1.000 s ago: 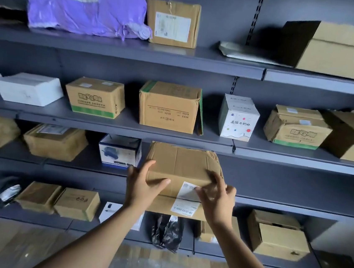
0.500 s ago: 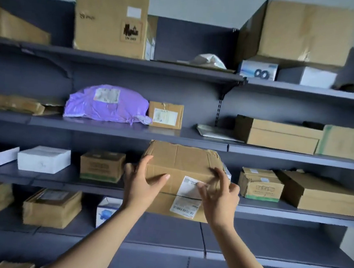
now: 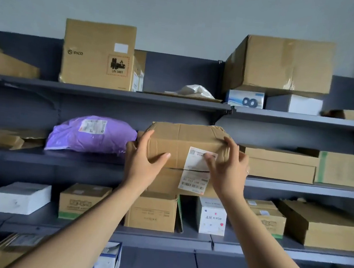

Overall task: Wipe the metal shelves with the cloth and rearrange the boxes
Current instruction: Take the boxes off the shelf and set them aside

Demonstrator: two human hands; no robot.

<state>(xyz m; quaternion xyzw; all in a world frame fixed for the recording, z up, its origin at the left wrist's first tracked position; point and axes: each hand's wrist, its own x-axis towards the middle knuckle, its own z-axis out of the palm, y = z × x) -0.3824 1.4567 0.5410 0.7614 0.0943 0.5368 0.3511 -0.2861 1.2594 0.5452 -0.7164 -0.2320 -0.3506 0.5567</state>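
Box (image 3: 181, 143) sat at the shelf (image 3: 297, 187) edge, long axis 9-to-3. Left hand (image 3: 144, 163) gripped its 9 o'clock end, right hand (image 3: 226, 171) its 3 o'clock end, fingers curled on. Shelf gap lay at 12.

Dim, cool, even light filled the view without glare, heavy shadow sat beneath each shelf (image 3: 110, 93) while the wall (image 3: 184, 14) above stayed palest, detail was slightly soft throughout, and the wide lens bowed straight lines near the edges.
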